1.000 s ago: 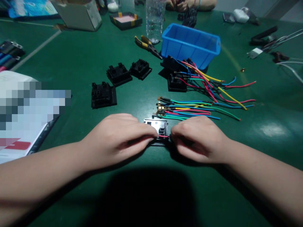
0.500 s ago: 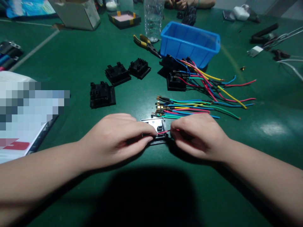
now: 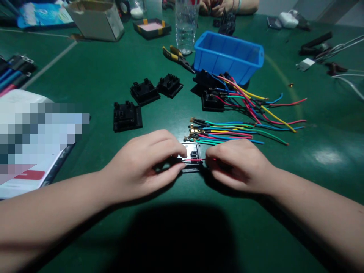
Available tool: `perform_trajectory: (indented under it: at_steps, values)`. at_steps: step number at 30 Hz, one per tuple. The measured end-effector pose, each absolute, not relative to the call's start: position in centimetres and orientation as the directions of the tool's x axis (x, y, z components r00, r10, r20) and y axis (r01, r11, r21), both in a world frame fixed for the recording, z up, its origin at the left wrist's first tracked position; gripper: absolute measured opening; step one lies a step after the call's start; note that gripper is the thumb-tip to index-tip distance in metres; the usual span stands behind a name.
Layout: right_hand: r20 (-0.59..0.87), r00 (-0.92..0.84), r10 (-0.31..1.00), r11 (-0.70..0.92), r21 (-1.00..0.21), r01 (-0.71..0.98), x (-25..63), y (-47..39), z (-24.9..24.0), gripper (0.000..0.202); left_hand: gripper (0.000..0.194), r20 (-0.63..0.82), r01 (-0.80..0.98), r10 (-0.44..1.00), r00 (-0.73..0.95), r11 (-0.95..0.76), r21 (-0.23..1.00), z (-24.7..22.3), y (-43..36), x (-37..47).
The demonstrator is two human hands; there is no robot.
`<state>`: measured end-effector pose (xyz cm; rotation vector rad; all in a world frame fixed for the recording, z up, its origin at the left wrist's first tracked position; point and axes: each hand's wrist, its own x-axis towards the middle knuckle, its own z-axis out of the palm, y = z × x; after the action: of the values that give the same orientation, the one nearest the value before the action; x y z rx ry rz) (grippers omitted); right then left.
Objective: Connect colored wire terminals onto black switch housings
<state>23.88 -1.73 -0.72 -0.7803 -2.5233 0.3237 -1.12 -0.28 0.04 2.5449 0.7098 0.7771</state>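
Observation:
A small black plastic housing (image 3: 194, 147) with a shiny pale panel lies flat before me. Across its front part runs a thin red wire (image 3: 195, 160). My right hand (image 3: 240, 165) is closed at the housing's right side, pinching the wire. From the left comes my left hand (image 3: 152, 159), thumb and forefinger parted around the wire's other end, the fingertips at the housing's left part. That wire end looks dark and is partly hidden by the fingers. Just behind the housing lie several loose coloured wires (image 3: 227, 132) with brass terminals.
Further back sit several black housings (image 3: 127, 115) and a wired black housing (image 3: 212, 102). Pliers (image 3: 179, 59), a blue bin (image 3: 227, 57) and a clear bottle (image 3: 186, 30) stand beyond. A booklet (image 3: 54, 140) lies left. Another person's hands (image 3: 218, 7) show at the far edge.
My left thumb and forefinger have spread apart, showing more of the red wire. My right hand stays closed on it. The view has shifted slightly.

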Motion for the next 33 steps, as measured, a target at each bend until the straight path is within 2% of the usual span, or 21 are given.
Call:
perform_trajectory:
  at_steps: [6,11,20,33]
  values:
    - [0.372,-0.727,0.576,0.813,-0.348,0.467,23.89,-1.81,-0.76,0.008,0.006,0.350,0.399,0.590,0.728,-0.780,0.482,0.05,-0.30,-1.12]
    - [0.392,-0.732,0.558,0.826,-0.345,0.445,23.88,-1.87,-0.77,0.009,0.008,0.356,0.366,0.572,0.739,-0.784,0.501,-0.01,-0.28,-1.28]
    - [0.317,-0.772,0.551,0.818,-0.387,0.425,23.82,-1.87,-0.69,0.013,0.016,0.375,0.355,0.549,0.747,-0.806,0.474,-0.23,-0.33,-1.52]
    - [0.271,-0.802,0.532,0.832,-0.344,0.436,23.87,-1.89,-0.99,0.013,0.016,0.355,0.379,0.562,0.747,-0.798,0.468,0.13,-0.43,-1.52]
